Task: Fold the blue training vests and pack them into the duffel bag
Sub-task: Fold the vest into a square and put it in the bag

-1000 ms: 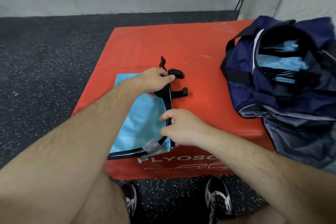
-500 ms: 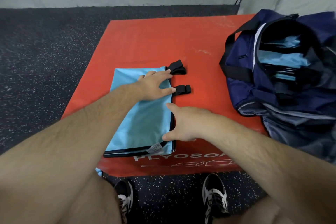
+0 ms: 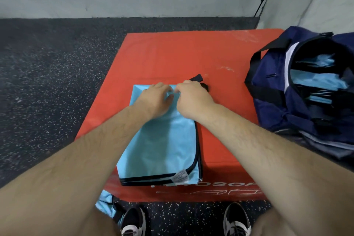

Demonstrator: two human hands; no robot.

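Light-blue fabric with black piping formed the folded vest (image 3: 162, 145), which lay flat on the front-left part of the red box (image 3: 172, 53), its near end reaching the box's front edge. A white label (image 3: 180, 176) showed at the vest corner nearest the box's front.

Both hands were at the vest's end farthest from the box's front. The right hand (image 3: 193, 99) had thumb and forefinger closed in a pinch on that far edge of the vest, beside a black strap (image 3: 197, 78) that projected onto the bare box top. The left hand (image 3: 153, 99) lay on the same edge with its fingers bent (motion blur made it impossible to tell whether it grasped the fabric or only pressed it).

The duffel bag (image 3: 272, 105), navy and unzipped, sat on the right side of the box and extended past its right edge, with packed vests (image 3: 318, 80) of the same blue visible inside.

Another vest (image 3: 104, 203) lay on the speckled floor (image 3: 47, 82) below the box's front-left corner, beside one of two shoes (image 3: 134, 222).
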